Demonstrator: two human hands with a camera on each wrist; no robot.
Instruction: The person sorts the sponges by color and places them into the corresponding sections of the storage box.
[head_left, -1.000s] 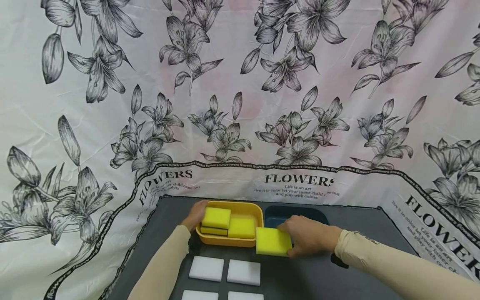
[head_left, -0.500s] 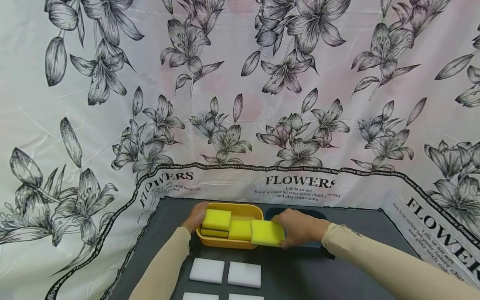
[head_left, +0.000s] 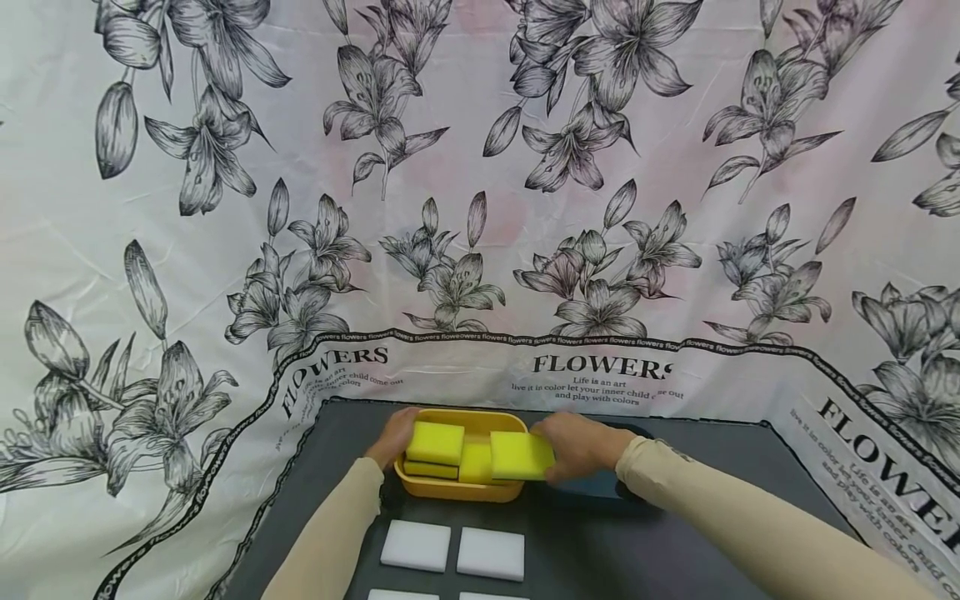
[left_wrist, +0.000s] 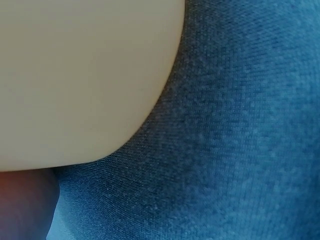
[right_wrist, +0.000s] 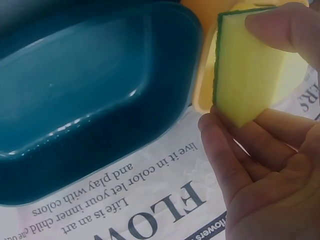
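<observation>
A yellow sponge (head_left: 522,456) with a green scouring side is pinched between thumb and fingers of my right hand (head_left: 577,446). It hovers over the right end of the yellow basin (head_left: 487,421). The right wrist view shows the same sponge (right_wrist: 250,65) tilted, with its thin green edge facing the blue basin. My left hand (head_left: 396,435) holds the yellow basin's left end by the rim; most of its fingers are hidden. Inside the basin are more yellow sponges (head_left: 437,443), some stacked at the left, another (head_left: 472,463) lower beside them.
A dark blue basin (right_wrist: 95,75) stands just right of the yellow one, partly under my right arm. White rectangular foam blocks (head_left: 491,553) lie in rows on the dark grey tabletop (head_left: 600,550) in front. A flower-printed cloth (head_left: 450,250) hangs behind the table.
My right hand has carried the sponge leftward, from in front of the blue basin to over the yellow basin's right end. My left hand has stayed at the yellow basin's rim.
</observation>
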